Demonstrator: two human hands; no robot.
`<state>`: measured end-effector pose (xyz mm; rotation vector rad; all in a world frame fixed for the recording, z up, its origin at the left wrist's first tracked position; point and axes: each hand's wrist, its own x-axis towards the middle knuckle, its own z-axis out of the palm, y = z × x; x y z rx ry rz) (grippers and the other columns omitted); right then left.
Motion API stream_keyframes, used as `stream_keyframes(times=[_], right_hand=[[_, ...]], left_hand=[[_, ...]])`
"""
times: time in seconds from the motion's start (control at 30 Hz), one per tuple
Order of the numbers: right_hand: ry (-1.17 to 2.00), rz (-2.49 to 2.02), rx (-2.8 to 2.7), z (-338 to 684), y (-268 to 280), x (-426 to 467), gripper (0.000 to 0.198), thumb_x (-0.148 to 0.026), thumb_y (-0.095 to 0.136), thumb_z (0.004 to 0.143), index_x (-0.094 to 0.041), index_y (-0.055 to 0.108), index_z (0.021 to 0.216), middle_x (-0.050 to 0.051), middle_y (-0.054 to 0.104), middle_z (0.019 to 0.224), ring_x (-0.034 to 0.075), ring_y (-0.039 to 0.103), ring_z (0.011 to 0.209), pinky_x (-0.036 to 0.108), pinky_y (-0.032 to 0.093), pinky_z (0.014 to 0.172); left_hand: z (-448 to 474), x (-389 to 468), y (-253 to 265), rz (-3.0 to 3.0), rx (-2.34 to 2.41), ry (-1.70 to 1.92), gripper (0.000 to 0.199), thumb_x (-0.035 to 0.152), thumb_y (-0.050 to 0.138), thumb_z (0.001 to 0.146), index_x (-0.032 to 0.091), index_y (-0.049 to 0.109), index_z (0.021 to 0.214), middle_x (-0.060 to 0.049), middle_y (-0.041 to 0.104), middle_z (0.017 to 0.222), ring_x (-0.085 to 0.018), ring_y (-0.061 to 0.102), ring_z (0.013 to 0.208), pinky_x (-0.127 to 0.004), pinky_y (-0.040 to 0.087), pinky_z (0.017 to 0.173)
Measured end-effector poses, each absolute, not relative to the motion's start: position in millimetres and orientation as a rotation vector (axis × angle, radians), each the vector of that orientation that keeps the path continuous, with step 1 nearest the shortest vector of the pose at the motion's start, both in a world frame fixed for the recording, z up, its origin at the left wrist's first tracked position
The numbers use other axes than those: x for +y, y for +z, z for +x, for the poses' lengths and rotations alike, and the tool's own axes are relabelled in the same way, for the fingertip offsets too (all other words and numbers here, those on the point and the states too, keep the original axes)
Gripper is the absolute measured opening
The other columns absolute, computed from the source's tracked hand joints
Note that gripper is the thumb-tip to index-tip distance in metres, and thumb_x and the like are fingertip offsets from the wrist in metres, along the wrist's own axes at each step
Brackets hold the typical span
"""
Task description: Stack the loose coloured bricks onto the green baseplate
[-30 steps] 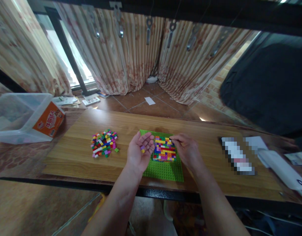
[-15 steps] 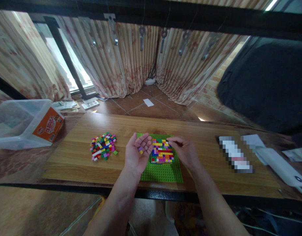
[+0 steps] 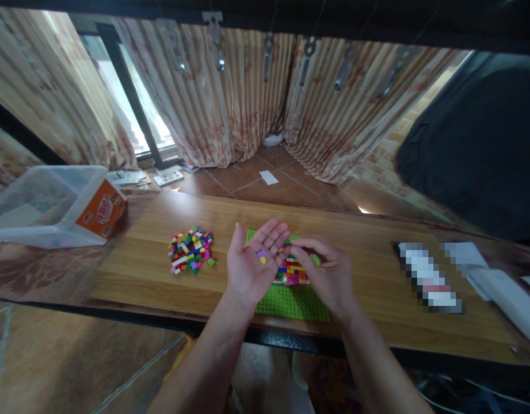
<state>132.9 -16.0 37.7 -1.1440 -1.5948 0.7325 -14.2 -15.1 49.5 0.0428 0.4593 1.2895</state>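
My left hand (image 3: 254,267) is turned palm up with its fingers stretched out. On its palm lie a small purple toy brick (image 3: 262,253) and a yellow toy brick (image 3: 263,260). Close to those fingertips, my right hand (image 3: 327,273) has its thumb and fingers pinched together; whatever is between them is too small to make out. Beneath both hands lies a green studded baseplate (image 3: 293,305). A multicoloured block of built-up bricks (image 3: 296,273) sits on it, partly covered by the hands.
A pile of loose toy bricks (image 3: 190,250) lies to the left on the wooden board (image 3: 148,276). Farther left stands a clear plastic bin (image 3: 70,201) with an orange label. A blurred-out dark-edged object (image 3: 429,279) and a white object (image 3: 504,299) lie to the right.
My right hand has moved from the far right edge of the built-up bricks toward the left hand's fingertips. The left palm has flattened out, and the camera view has shifted.
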Motion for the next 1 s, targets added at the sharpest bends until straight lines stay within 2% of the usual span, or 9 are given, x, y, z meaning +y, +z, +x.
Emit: stream_keyframes(times=[0.13,0.3,0.47,0.57,0.63,0.73,0.87,1.0], right_hand=[[0.756,-1.123,-1.793,111,46,-32,0.005,-0.024,0.067,0.084,-0.025,0.071,0.086,0.002,0.07,0.087,0.017,0.064,0.083,0.033,0.051,0.078],[0.626,-1.257,-1.829,96,44,-37,0.001,-0.023,0.069,0.082,-0.023,0.069,0.082,0.003,0.069,0.086,0.02,0.062,0.083,0.036,0.048,0.079],[0.655,-1.232,-1.82,98,42,-36,0.006,-0.022,0.062,0.086,-0.023,0.067,0.083,0.003,0.068,0.086,0.018,0.062,0.085,0.033,0.048,0.078],[0.604,-1.243,-1.799,105,43,-33,0.007,-0.023,0.061,0.088,-0.022,0.067,0.083,0.002,0.068,0.086,0.018,0.062,0.083,0.033,0.048,0.077],[0.532,-1.265,-1.812,110,44,-31,0.009,-0.024,0.06,0.089,-0.022,0.066,0.083,0.003,0.068,0.085,0.018,0.062,0.082,0.033,0.047,0.077],[0.421,-1.264,-1.884,117,44,-28,0.012,-0.026,0.058,0.091,-0.021,0.066,0.084,0.004,0.068,0.086,0.019,0.062,0.082,0.033,0.046,0.076],[0.302,-1.243,-1.981,122,45,-26,0.012,-0.025,0.055,0.093,-0.021,0.064,0.085,0.005,0.067,0.087,0.02,0.06,0.083,0.033,0.045,0.076],[0.36,-1.218,-1.998,125,49,-27,0.012,-0.021,0.053,0.093,-0.02,0.063,0.086,0.005,0.066,0.087,0.018,0.059,0.083,0.032,0.044,0.076]], left_hand=[[-12,-17,52,0.05,0.513,1.32,0.064,0.066,0.044,0.086,0.01,0.069,0.107,-0.017,0.07,0.108,-0.026,0.063,0.109,-0.037,0.047,0.097],[-7,-21,56,0.101,0.577,1.305,0.064,0.065,0.042,0.088,0.011,0.07,0.108,-0.016,0.07,0.11,-0.027,0.062,0.113,-0.036,0.045,0.1],[-6,-22,55,0.147,0.553,1.31,0.06,0.062,0.044,0.088,0.01,0.071,0.103,-0.014,0.071,0.106,-0.023,0.064,0.106,-0.033,0.044,0.099],[-6,-21,50,0.237,0.6,1.339,0.048,0.056,0.057,0.084,0.012,0.072,0.097,-0.011,0.071,0.097,-0.019,0.064,0.096,-0.03,0.047,0.091],[-6,-20,45,0.362,0.71,1.398,0.038,0.05,0.068,0.077,0.014,0.073,0.089,-0.006,0.07,0.088,-0.015,0.063,0.085,-0.025,0.048,0.08],[-5,-19,41,0.61,0.888,1.463,0.025,0.036,0.081,0.066,0.016,0.073,0.078,0.0,0.067,0.073,-0.008,0.056,0.065,-0.021,0.043,0.065],[-6,-19,38,0.785,0.96,1.43,0.016,0.027,0.082,0.064,0.015,0.073,0.07,0.002,0.064,0.063,-0.006,0.048,0.055,-0.02,0.04,0.058],[-7,-19,35,0.732,0.952,1.37,0.019,0.028,0.082,0.063,0.014,0.074,0.071,0.001,0.065,0.059,-0.006,0.049,0.051,-0.02,0.039,0.053]])
